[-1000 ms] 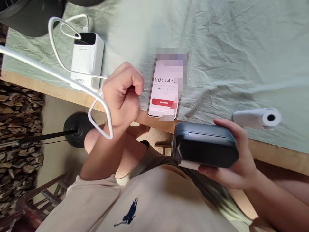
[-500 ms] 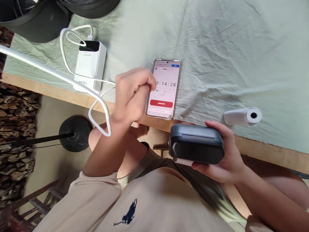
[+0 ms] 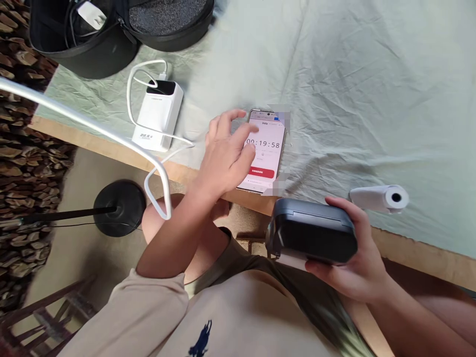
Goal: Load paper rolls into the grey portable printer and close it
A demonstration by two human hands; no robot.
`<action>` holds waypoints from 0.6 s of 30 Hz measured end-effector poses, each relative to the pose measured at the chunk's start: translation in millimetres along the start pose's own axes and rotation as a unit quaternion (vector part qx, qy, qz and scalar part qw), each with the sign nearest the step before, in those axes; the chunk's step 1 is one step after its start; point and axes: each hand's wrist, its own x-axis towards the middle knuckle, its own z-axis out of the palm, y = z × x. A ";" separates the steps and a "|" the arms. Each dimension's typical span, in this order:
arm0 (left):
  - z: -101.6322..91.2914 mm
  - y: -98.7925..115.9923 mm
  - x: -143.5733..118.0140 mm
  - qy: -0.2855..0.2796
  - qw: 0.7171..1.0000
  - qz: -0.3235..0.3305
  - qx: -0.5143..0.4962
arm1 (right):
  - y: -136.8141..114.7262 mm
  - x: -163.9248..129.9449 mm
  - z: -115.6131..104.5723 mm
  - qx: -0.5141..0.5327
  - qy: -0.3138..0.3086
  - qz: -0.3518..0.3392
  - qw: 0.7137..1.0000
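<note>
My left hand [image 3: 229,153] is open, fingers loosely spread over the left side of a phone [image 3: 265,159]. The phone lies on the cloth near the table edge, showing a timer and a red button; whether my fingertips touch its screen I cannot tell. My right hand [image 3: 357,253] grips what looks like a portable printer [image 3: 314,233], dark blue-grey and black with rounded corners. It is held in front of the table edge, with my fingers around its right end. A white strip [image 3: 292,261], perhaps paper, shows beneath it.
A white power bank [image 3: 159,116] with a white cable lies left of the phone. A white paper roll [image 3: 379,198] is at the right. An open black case [image 3: 85,57] stands at the upper left. A white curved tube [image 3: 111,134] crosses the left side.
My left hand has gone from curled fingers to spread ones over the phone. The timer reads differently. My right hand still holds the printer; the whole view has shifted slightly.
</note>
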 end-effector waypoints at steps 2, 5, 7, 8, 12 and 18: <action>4.0 -1.1 1.6 0.010 1.000 -0.008 0.000 | 0.5 0.5 -0.3 -0.003 0.005 0.008 1.000; 6.1 -3.7 7.5 0.007 1.000 -0.018 -0.008 | 1.6 0.8 -1.5 0.004 0.000 0.011 1.000; 6.9 -8.7 15.7 0.012 0.999 -0.025 -0.017 | 2.4 0.2 -2.1 0.007 0.000 0.013 1.000; 8.0 -12.1 20.9 0.015 0.999 -0.032 -0.021 | 2.8 -0.2 -2.2 0.007 0.001 0.013 1.000; 15.2 -23.3 38.7 -0.003 0.996 -0.086 -0.017 | 3.1 -1.2 -2.3 0.002 -0.001 0.008 1.000; 3.7 -6.9 26.5 0.037 0.998 -0.033 -0.026 | -0.7 3.3 -3.9 0.017 -0.018 -0.015 1.000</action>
